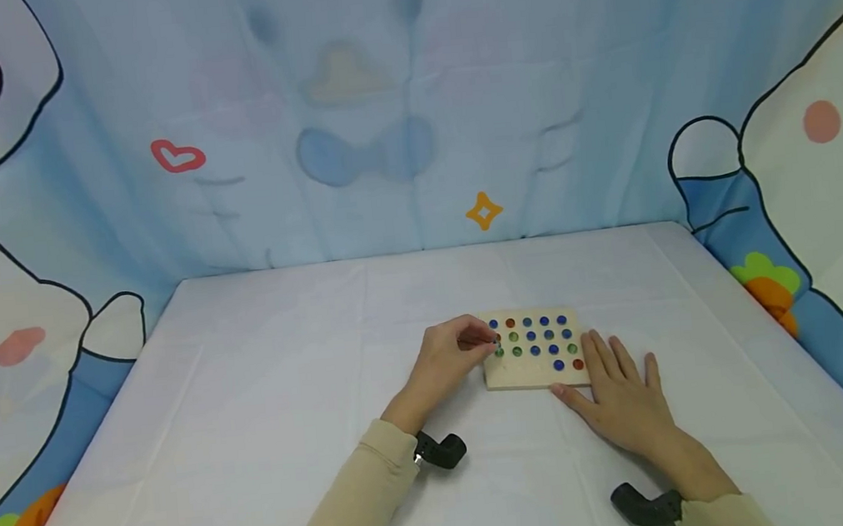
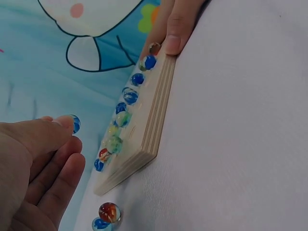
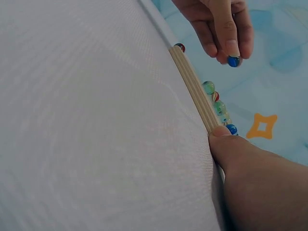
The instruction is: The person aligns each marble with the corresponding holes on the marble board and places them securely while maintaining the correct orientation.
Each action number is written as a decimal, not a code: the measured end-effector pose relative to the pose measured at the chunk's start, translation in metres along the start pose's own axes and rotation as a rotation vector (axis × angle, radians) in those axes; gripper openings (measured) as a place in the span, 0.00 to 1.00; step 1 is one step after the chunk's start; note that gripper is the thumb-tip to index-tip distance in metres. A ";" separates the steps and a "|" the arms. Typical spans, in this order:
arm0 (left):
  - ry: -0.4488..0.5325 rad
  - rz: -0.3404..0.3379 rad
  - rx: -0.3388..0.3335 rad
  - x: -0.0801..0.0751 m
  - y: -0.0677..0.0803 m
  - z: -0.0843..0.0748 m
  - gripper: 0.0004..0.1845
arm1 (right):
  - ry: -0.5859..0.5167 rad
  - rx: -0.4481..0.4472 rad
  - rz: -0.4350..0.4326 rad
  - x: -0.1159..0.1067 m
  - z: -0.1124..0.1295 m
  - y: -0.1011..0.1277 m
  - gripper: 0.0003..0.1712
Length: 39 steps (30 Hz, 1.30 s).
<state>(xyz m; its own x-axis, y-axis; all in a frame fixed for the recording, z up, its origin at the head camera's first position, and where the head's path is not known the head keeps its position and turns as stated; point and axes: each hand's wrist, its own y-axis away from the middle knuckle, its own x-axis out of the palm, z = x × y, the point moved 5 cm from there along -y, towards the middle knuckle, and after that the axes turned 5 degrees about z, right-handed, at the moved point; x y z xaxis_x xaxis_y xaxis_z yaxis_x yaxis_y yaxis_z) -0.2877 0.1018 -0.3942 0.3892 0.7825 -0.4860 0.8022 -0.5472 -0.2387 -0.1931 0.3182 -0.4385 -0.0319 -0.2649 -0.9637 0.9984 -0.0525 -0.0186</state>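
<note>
Head view: left hand (image 1: pixel 448 361) pinches blue marble (image 2: pixel 75 123) over wooden board (image 1: pixel 532 374) left edge; right hand (image 1: pixel 621 396) fingers spread, bracing near-right corner on worktop (image 1: pixel 252 395). Marble likely light, slippery, rolls; pinch at fingertips.

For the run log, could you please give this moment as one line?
left hand: pinches blue marble | right hand: steadies wooden board

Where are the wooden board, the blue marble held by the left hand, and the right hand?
wooden board (image 1: pixel 529 375): head view, bare near edge.
blue marble (image 3: pixel 234 61): right wrist view, its middle.
right hand (image 1: pixel 621 396): head view, back of hand.
</note>
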 end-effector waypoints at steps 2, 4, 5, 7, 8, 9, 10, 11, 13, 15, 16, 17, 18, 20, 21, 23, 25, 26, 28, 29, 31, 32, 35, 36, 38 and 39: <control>0.004 0.009 0.006 0.004 -0.002 -0.003 0.06 | -0.001 -0.002 0.002 -0.001 -0.001 0.000 0.60; 0.008 0.020 0.012 0.008 -0.004 -0.006 0.06 | -0.005 -0.004 0.003 -0.002 -0.002 -0.001 0.60; 0.007 0.029 0.018 0.010 -0.005 -0.007 0.06 | -0.007 -0.001 0.002 -0.002 -0.003 -0.001 0.60; 0.008 0.048 0.029 0.015 -0.007 -0.011 0.06 | -0.016 0.005 0.002 -0.001 -0.004 0.000 0.60; 0.006 0.057 0.037 0.017 -0.009 -0.013 0.07 | -0.019 0.010 0.002 0.000 -0.004 0.001 0.60; 0.002 0.068 0.046 0.020 -0.010 -0.014 0.07 | -0.018 0.018 0.001 0.000 -0.005 0.002 0.60; 0.000 0.077 0.054 0.022 -0.010 -0.015 0.07 | -0.018 0.024 0.001 0.001 -0.005 0.003 0.60; -0.002 0.083 0.060 0.025 -0.011 -0.016 0.07 | -0.018 0.027 0.002 0.001 -0.005 0.004 0.60; -0.004 0.086 0.067 0.029 -0.010 -0.017 0.07 | -0.016 0.027 0.003 0.001 -0.005 0.006 0.60; -0.013 0.080 0.068 0.033 -0.010 -0.016 0.06 | -0.010 0.021 0.002 0.000 -0.004 0.007 0.60; -0.016 0.074 0.065 0.035 -0.009 -0.016 0.06 | -0.008 0.016 0.002 0.000 -0.004 0.006 0.60; -0.018 0.068 0.063 0.036 -0.009 -0.016 0.06 | -0.005 0.011 0.001 0.000 -0.004 0.006 0.60; -0.021 0.063 0.063 0.037 -0.008 -0.016 0.06 | -0.001 0.007 0.000 -0.001 -0.003 0.006 0.60; -0.034 0.057 0.059 0.039 -0.008 -0.016 0.06 | 0.005 0.005 -0.002 -0.001 -0.003 0.005 0.60; -0.037 0.054 0.058 0.040 -0.008 -0.016 0.06 | 0.006 0.005 -0.003 -0.001 -0.003 0.004 0.60; -0.045 0.054 0.050 0.042 -0.008 -0.016 0.06 | 0.006 0.006 -0.004 -0.001 -0.002 0.004 0.60; -0.058 0.059 0.040 0.044 -0.008 -0.015 0.06 | 0.003 0.007 -0.004 0.000 -0.001 0.004 0.60; -0.061 0.063 0.036 0.045 -0.008 -0.015 0.06 | 0.003 0.007 -0.004 0.000 -0.001 0.003 0.60; -0.062 0.071 0.030 0.047 -0.008 -0.014 0.06 | 0.002 0.005 -0.003 0.001 0.000 0.003 0.60; -0.061 0.075 0.029 0.048 -0.008 -0.014 0.06 | 0.002 0.005 -0.002 0.001 0.001 0.003 0.60; -0.061 0.081 0.036 0.049 -0.008 -0.015 0.05 | 0.004 0.005 -0.003 0.001 0.001 0.003 0.60; -0.064 0.083 0.039 0.050 -0.008 -0.015 0.05 | 0.006 0.005 -0.004 0.001 0.001 0.003 0.60; -0.084 0.086 0.059 0.052 -0.008 -0.015 0.06 | 0.008 0.005 -0.006 0.001 0.002 0.002 0.60; -0.094 0.087 0.063 0.053 -0.008 -0.016 0.06 | 0.009 0.006 -0.006 0.001 0.002 0.002 0.60; -0.124 0.090 0.068 0.053 -0.008 -0.017 0.06 | 0.011 0.006 -0.007 0.000 0.002 0.002 0.60; -0.142 0.094 0.072 0.054 -0.009 -0.017 0.06 | 0.012 0.008 -0.008 0.000 0.002 0.001 0.60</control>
<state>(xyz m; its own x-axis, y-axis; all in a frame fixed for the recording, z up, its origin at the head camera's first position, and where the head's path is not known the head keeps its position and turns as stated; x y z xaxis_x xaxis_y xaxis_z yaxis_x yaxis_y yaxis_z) -0.2658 0.1540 -0.4041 0.3887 0.6802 -0.6214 0.7292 -0.6394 -0.2438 -0.1917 0.3159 -0.4382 -0.0389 -0.2529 -0.9667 0.9978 -0.0618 -0.0240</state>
